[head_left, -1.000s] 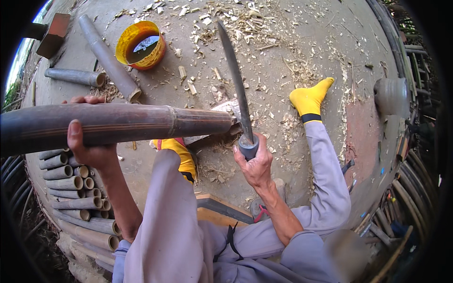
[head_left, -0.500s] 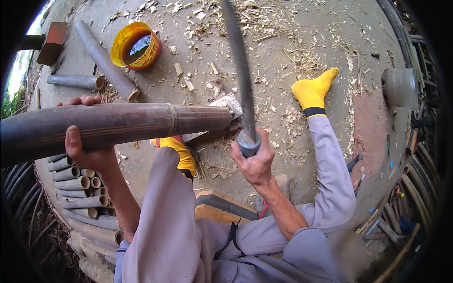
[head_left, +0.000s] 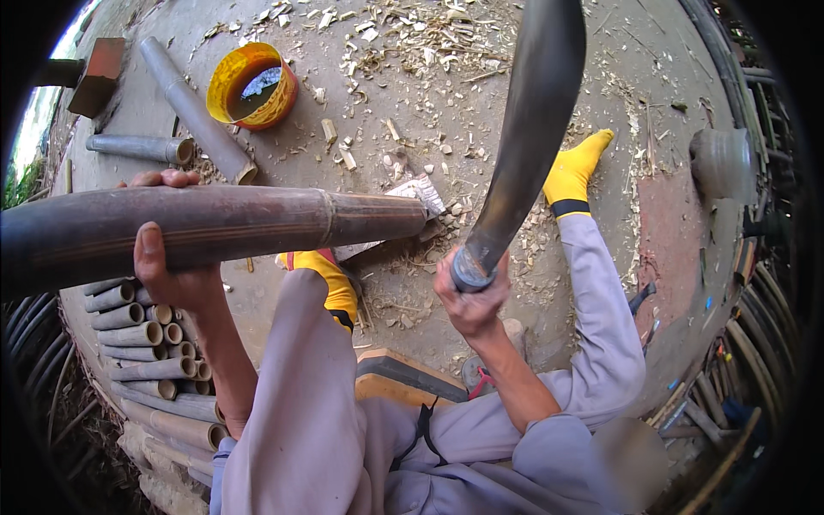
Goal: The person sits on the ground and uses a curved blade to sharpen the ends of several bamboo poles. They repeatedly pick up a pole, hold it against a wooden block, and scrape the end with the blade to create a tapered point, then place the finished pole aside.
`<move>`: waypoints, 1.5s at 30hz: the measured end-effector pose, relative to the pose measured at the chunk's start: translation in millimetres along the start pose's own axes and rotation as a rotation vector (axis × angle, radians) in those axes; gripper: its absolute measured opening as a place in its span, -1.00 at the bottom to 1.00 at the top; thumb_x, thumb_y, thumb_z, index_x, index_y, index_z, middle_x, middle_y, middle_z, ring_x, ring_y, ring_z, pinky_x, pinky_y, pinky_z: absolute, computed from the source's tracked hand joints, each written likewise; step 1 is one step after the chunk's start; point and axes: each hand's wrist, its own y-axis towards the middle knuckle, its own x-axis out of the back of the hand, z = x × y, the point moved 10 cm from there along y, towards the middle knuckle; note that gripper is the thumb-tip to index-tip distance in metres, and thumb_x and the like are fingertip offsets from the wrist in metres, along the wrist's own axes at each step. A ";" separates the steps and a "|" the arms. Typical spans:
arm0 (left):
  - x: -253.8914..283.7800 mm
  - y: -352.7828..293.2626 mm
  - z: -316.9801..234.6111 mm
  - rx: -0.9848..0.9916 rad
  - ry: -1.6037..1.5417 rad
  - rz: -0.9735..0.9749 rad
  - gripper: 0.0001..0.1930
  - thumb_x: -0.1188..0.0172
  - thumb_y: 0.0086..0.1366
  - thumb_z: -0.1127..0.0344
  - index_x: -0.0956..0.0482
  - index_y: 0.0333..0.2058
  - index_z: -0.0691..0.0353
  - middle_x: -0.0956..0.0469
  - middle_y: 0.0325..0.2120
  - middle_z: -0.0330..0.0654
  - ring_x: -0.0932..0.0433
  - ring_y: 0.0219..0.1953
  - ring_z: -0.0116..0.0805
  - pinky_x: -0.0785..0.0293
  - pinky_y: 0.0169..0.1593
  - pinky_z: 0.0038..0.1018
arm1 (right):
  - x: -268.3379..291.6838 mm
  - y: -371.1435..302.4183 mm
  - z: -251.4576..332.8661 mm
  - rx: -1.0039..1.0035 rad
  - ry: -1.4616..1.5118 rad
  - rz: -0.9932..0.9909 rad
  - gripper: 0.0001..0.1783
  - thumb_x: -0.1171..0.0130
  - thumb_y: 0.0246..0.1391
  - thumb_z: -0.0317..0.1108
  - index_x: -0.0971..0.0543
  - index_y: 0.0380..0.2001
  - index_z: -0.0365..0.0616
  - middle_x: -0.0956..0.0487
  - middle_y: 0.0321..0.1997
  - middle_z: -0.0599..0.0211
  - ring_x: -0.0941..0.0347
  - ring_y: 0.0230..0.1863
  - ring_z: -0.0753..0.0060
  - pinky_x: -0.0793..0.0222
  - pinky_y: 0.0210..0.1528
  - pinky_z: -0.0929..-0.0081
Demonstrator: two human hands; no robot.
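A thick, dark brown bamboo pole (head_left: 249, 225) lies level across the left half of the view, its cut end pointing right. My left hand (head_left: 176, 266) is closed round it from below, thumb on the near side and fingertips showing over the far edge. In my right hand (head_left: 475, 296) is a machete (head_left: 536, 112), gripped by its handle, with the broad dark blade raised and leaning to the right. The blade is apart from the bamboo. Beneath the bamboo's cut end sits a pale, chopped wooden block (head_left: 418, 197), partly covered by the pole.
A yellow bucket (head_left: 287, 101) of dark liquid stands at the far left, beside a long bamboo pole (head_left: 184, 103) and a shorter bamboo piece (head_left: 137, 148). Cut bamboo tubes (head_left: 142, 335) are stacked at left. Wood chips (head_left: 421, 43) litter the ground. My yellow-socked foot (head_left: 579, 167) is at right.
The machete has swung rightward and turned, so its broad side now shows. My right hand has shifted slightly right and down. The bamboo and my left hand have moved a little to the right.
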 end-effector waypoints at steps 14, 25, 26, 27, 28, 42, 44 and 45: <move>-3.3 -0.6 -8.3 -0.015 -0.074 0.103 -0.34 -0.12 -0.04 0.23 -0.16 0.07 0.29 -0.28 -0.14 -0.02 -0.31 -0.07 -0.11 -0.14 0.17 -0.14 | -0.3 -2.0 4.3 0.025 -0.069 -0.026 -0.61 -0.30 -0.09 -0.36 -0.35 -0.25 -0.23 -0.54 -0.51 0.17 -0.56 -0.49 0.28 -0.46 -0.51 0.46; -1.8 -5.5 -13.9 -0.040 -0.034 0.139 -0.27 -0.19 -0.12 0.21 -0.16 0.07 0.27 -0.27 -0.16 -0.05 -0.31 -0.10 -0.14 -0.14 0.16 -0.18 | -2.4 20.2 11.0 -0.090 -0.183 0.089 -0.63 -0.30 -0.10 -0.36 -0.38 -0.26 -0.24 -0.56 -0.53 0.17 -0.57 -0.48 0.35 -0.47 -0.46 0.44; -3.7 -3.5 -13.3 -0.043 -0.032 0.152 -0.26 -0.20 -0.13 0.20 -0.16 0.07 0.27 -0.27 -0.16 -0.04 -0.31 -0.10 -0.14 -0.15 0.15 -0.19 | 2.2 21.1 22.6 -0.023 -0.148 0.041 -0.63 -0.30 -0.10 -0.37 -0.37 -0.28 -0.25 -0.55 -0.53 0.20 -0.57 -0.49 0.37 -0.47 -0.47 0.45; -5.9 -2.1 -12.6 -0.046 -0.028 0.165 -0.25 -0.21 -0.14 0.19 -0.16 0.07 0.27 -0.27 -0.16 -0.04 -0.31 -0.11 -0.14 -0.15 0.15 -0.19 | 6.0 21.1 33.3 0.044 -0.115 -0.003 -0.64 -0.31 -0.10 -0.37 -0.37 -0.29 -0.25 -0.54 -0.54 0.23 -0.56 -0.49 0.39 -0.47 -0.48 0.46; -7.9 -1.0 -11.2 -0.047 -0.028 0.170 -0.24 -0.21 -0.14 0.19 -0.15 0.08 0.27 -0.27 -0.16 -0.04 -0.31 -0.11 -0.14 -0.15 0.14 -0.19 | 0.4 18.9 15.3 0.056 -0.106 0.006 -0.64 -0.31 -0.11 -0.38 -0.37 -0.31 -0.25 -0.55 -0.53 0.21 -0.57 -0.49 0.36 -0.46 -0.49 0.46; -29.5 2.3 -10.0 -0.019 -0.139 0.479 -0.16 -0.25 -0.17 0.23 -0.11 0.14 0.23 -0.31 -0.10 -0.02 -0.36 -0.08 -0.14 -0.23 0.13 -0.16 | -7.8 18.3 -29.9 -0.145 -0.302 0.216 -0.66 -0.27 -0.15 -0.41 -0.38 -0.31 -0.27 -0.58 -0.47 0.12 -0.57 -0.47 0.24 -0.49 -0.43 0.44; -29.2 2.2 -15.3 -0.039 -0.136 0.497 -0.17 -0.25 -0.17 0.22 -0.11 0.13 0.23 -0.31 -0.10 -0.03 -0.35 -0.06 -0.14 -0.24 0.12 -0.15 | -13.3 21.5 -60.2 -0.231 -0.341 0.303 -0.67 -0.25 -0.17 -0.39 -0.41 -0.31 -0.27 -0.57 -0.48 0.14 -0.56 -0.46 0.26 -0.48 -0.42 0.40; -30.8 3.1 -15.2 -0.051 -0.138 0.510 -0.17 -0.25 -0.17 0.21 -0.11 0.13 0.24 -0.31 -0.10 -0.03 -0.35 -0.06 -0.14 -0.25 0.11 -0.15 | -14.1 24.9 -72.0 -0.273 -0.367 0.347 -0.67 -0.24 -0.17 -0.39 -0.42 -0.31 -0.27 -0.56 -0.49 0.14 -0.55 -0.46 0.27 -0.47 -0.41 0.38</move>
